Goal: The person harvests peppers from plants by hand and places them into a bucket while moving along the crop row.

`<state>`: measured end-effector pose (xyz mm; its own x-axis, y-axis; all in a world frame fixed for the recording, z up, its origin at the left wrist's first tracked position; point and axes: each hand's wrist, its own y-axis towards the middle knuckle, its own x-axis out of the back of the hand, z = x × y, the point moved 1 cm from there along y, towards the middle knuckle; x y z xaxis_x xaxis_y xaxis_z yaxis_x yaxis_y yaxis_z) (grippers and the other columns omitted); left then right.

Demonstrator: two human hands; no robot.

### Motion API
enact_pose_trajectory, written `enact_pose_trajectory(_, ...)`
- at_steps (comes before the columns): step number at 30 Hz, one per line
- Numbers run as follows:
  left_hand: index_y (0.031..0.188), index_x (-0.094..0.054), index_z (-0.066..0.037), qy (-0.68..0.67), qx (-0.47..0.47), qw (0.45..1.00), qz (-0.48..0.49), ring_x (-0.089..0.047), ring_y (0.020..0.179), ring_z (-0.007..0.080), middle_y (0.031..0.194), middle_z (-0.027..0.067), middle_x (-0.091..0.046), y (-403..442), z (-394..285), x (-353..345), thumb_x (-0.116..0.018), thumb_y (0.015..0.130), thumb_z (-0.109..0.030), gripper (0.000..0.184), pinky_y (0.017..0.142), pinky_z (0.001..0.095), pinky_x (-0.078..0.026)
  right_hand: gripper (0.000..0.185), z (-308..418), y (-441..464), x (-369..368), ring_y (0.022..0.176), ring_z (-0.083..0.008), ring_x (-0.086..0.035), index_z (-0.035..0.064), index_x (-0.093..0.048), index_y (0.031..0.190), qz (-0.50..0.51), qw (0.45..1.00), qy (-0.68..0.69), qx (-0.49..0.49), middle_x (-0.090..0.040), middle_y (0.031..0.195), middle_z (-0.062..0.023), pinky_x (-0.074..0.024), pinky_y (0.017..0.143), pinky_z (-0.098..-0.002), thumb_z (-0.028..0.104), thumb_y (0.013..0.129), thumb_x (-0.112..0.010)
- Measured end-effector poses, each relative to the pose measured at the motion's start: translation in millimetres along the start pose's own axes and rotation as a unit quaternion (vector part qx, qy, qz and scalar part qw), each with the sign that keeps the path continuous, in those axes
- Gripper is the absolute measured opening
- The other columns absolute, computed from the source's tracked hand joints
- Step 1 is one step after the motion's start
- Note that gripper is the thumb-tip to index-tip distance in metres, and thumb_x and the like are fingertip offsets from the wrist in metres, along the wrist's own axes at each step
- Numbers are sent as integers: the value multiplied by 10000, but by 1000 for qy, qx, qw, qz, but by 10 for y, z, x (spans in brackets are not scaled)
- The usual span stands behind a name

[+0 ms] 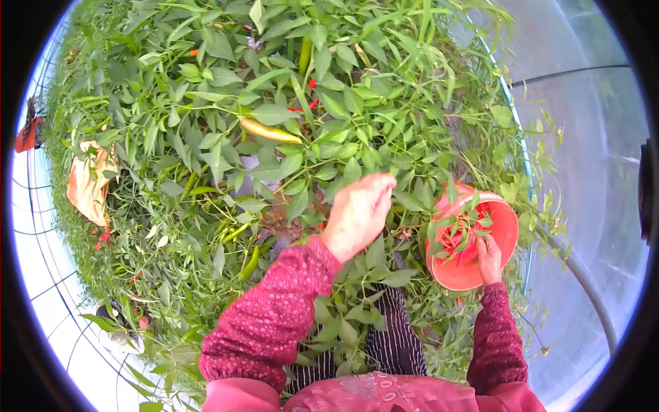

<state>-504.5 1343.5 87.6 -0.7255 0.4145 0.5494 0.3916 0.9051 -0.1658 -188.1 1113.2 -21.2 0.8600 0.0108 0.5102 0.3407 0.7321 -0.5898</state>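
My left hand [360,213] is closed over the pepper plants in the middle, its back toward me. The fingertips are curled out of sight, so whatever they may hold is hidden. At the right, my right hand [489,259] reaches over the near rim of a red bucket [506,232]. Its fingers are pressed together beside red chili peppers [449,240] inside, partly behind green leaves; what they grip cannot be made out. A yellow-orange pepper [271,130] hangs beyond my left hand. Green peppers [248,264] hang to its left.
Dense pepper foliage [226,89] surrounds both hands and my legs. An orange bag [93,182] lies among plants on the left. Clear plastic sheeting [583,158] and a grey hose [587,285] run along the right. Further red peppers [309,106] show between leaves.
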Motion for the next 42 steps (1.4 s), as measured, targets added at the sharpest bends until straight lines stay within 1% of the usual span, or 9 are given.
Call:
enact_pose_trajectory(2, 978, -608, -18, 36, -26, 998, -47, -643, 795, 311, 878, 169, -641, 340, -35, 300, -586, 827, -43, 154, 712, 347, -517, 181, -255, 63, -17, 831, -100, -533, 27, -557, 1078, 46, 992, 75, -95, -583, 899, -23, -452, 773, -269, 54, 899, -550)
enact_pose_trajectory(4, 961, -617, -20, 147, -84, 981, -93, -643, 801, 318, 880, 162, -646, 670, 179, 561, -583, 808, -37, 157, 717, 363, -525, 239, -432, 107, -66, 898, -103, -549, 28, -553, 1105, 29, 999, -9, 26, -597, 970, -45, -451, 788, -248, 18, 867, -575)
enact_pose_trajectory(12, 880, -655, 4, 541, 139, 820, 122, -647, 830, 349, 824, 180, -644, 867, 1612, 1286, -563, 742, -30, 169, 737, 410, -535, 304, 709, 38, -171, 940, -102, -534, 19, -548, 1136, -100, 984, 145, -30, -588, 1043, -27, -438, 804, -224, -66, 844, -539)
enact_pose_trajectory(17, 865, -621, -46, 425, 102, 883, 173, -624, 791, 353, 811, 201, -637, 956, 1691, 1530, -567, 781, -127, 129, 722, 431, -497, 275, 2313, 162, -764, 981, -106, -536, 21, -579, 1089, -165, 967, 155, 119, -593, 1047, -28, -430, 857, -246, -89, 848, -506)
enact_pose_trajectory(23, 887, -619, -51, 352, 77, 920, 155, -620, 820, 373, 852, 189, -646, 1345, 1772, 1351, -581, 761, -105, 142, 740, 449, -491, 267, 3798, 715, -1817, 1013, -295, -588, 48, -572, 1057, -12, 937, 64, 342, -602, 1056, -130, -466, 887, -344, -17, 799, -550)
enact_pose_trajectory(35, 872, -635, -24, 391, -7, 918, 70, -591, 967, 334, 1048, 212, -597, 1575, 1860, 1213, -598, 748, -95, 148, 774, 437, -490, 329, 3452, 1098, -2472, 1089, -328, -540, 28, -553, 1131, 119, 941, -186, 258, -543, 1235, -131, -438, 897, -433, 67, 805, -535)
enact_pose_trajectory(38, 865, -634, -6, 338, 166, 913, 155, -572, 989, 346, 1085, 217, -576, 1465, 2334, 962, -590, 744, -95, 157, 806, 446, -476, 328, 3397, 981, -2439, 1089, -325, -541, 46, -557, 1129, 147, 946, -185, 222, -549, 1225, -119, -441, 897, -432, 50, 803, -521)
enact_pose_trajectory(40, 839, -636, 11, 32, 222, 974, -28, -566, 987, 366, 1092, 238, -564, 1357, 2518, 900, -591, 730, -92, 156, 832, 454, -465, 311, 3366, 955, -2431, 1069, -321, -553, 56, -561, 1120, 126, 943, -205, 231, -549, 1217, -122, -450, 895, -413, 44, 811, -525)
enact_pose_trajectory(42, 817, -633, 16, 266, 142, 948, 99, -552, 995, 384, 1105, 252, -551, 1290, 1855, 1128, -604, 709, -84, 150, 843, 447, -460, 262, 3367, 1031, -2405, 1041, -279, -582, 49, -567, 1097, 145, 971, -45, 183, -582, 1163, -126, -463, 882, -361, 60, 837, -536)
